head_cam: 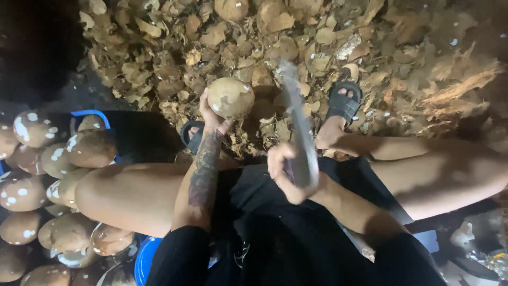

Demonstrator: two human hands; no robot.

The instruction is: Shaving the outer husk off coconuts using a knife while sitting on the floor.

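My left hand (211, 117) holds a round, brown husked coconut (230, 97) out over the ground in front of my knees. My right hand (286, 172) grips the handle of a long, heavy knife (296, 122); its blade is blurred with motion and points up past the right side of the coconut. The blade's tip lies close to the coconut, but blur hides whether they touch. I sit with black shorts and bare knees spread, both feet in black sandals (344, 100).
A thick heap of brown coconut shell chips and husk (264, 37) covers the ground ahead. Several peeled coconuts with white patches (32, 175) are piled at my left, around a blue tub (142, 262). Pale objects lie at the lower right.
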